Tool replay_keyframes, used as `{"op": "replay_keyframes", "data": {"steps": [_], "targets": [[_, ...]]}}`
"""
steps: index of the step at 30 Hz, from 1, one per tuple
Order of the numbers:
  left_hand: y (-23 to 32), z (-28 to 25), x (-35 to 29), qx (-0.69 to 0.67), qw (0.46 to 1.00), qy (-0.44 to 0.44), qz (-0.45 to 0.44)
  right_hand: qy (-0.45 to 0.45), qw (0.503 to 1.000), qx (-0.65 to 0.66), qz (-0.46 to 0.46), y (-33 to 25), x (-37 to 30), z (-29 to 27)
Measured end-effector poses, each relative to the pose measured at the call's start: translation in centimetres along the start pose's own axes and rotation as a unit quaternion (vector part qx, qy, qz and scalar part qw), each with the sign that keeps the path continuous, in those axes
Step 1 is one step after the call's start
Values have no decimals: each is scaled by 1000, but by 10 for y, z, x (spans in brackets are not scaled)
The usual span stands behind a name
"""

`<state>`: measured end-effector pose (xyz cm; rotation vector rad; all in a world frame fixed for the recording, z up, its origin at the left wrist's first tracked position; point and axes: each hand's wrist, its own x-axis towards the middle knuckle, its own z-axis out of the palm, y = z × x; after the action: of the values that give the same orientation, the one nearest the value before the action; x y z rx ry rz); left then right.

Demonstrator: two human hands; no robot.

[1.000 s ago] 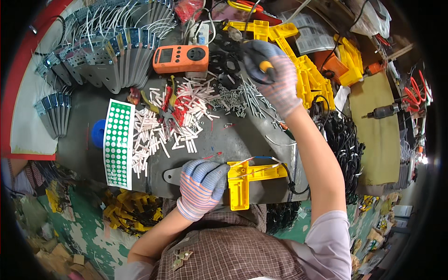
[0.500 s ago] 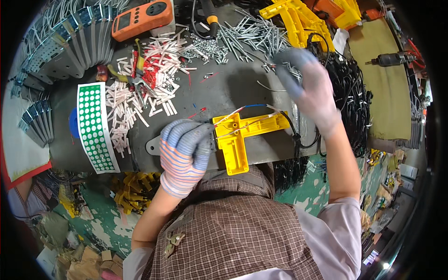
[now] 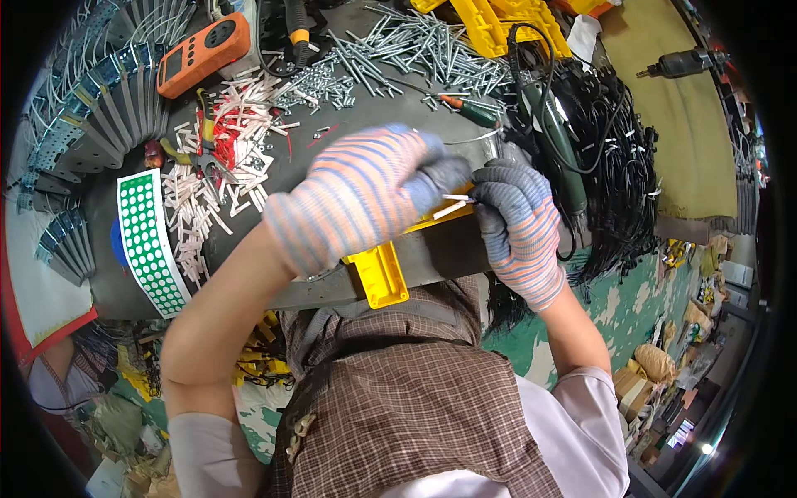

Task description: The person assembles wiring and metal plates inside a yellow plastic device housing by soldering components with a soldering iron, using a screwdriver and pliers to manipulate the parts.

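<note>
My left hand (image 3: pixel 353 195), in a striped knit glove with a grey palm, reaches across the yellow plastic housing (image 3: pixel 383 278) at the bench's front edge and covers much of it. Its thumb and fingers close together over the housing's far right arm; what they hold is hidden. Facing it, my right hand (image 3: pixel 519 228), gloved alike, pinches the end of a thin wire (image 3: pixel 471 199) beside two short white sleeves (image 3: pixel 452 208). The fingertips of both hands are close together.
Behind my hands lie a green-and-orange screwdriver (image 3: pixel 471 110) and heaped long screws (image 3: pixel 415 50). White sleeves (image 3: pixel 241 124), pliers (image 3: pixel 199 149), an orange meter (image 3: pixel 203 54) and a green-dotted sticker sheet (image 3: pixel 152 241) are left. Black cables (image 3: pixel 618 158) pile at right.
My right hand has come back from the screws, down to the housing. My left hand has moved right across the housing, toward it. The view has shifted slightly, and the screwdriver is uncovered.
</note>
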<state>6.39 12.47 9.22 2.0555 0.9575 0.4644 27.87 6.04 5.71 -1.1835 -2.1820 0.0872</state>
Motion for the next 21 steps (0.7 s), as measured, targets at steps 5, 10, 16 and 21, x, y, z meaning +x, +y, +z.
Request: {"op": "replay_keyframes", "data": {"steps": [5,10,16,21], "targets": [[12,6,13,-39,973,-200,-106,24,1000,-2,-13,1,-2,-4],[-15,7,-15,-28,976,-186,-106,-51,996,-72,-15,7,-17,-16],[-28,1,-28,4,993,-102,-57,-147,971,91,167,-2,-8,-32],[-38,22,-40,20,1000,20,13,-220,907,223,282,-38,28,-28]]}}
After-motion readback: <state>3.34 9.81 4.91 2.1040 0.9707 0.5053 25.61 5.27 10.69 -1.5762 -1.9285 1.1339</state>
